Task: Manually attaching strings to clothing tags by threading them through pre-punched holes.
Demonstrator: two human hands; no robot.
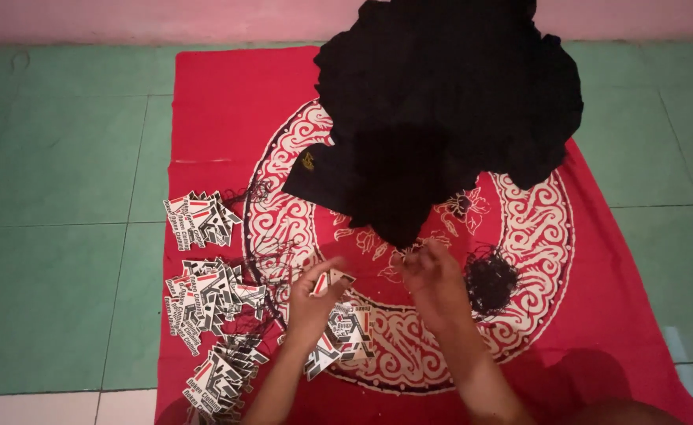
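From the head camera, the left hand (pixel 313 303) pinched a paper tag (pixel 332 281), fingers clamped on it, over the red cloth (pixel 220 110). The tag's long axis ran toward the upper right. The right hand (pixel 435 279) had fingertips together, seemingly on a thread. Heaps of tags (pixel 205 295), a string bundle (pixel 491 277) and the black garments (pixel 441 110) suggested much remained.

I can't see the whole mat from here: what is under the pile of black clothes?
The black clothes lie on the red patterned cloth, covering the top of its white ring pattern. Whether anything else lies beneath them cannot be seen.
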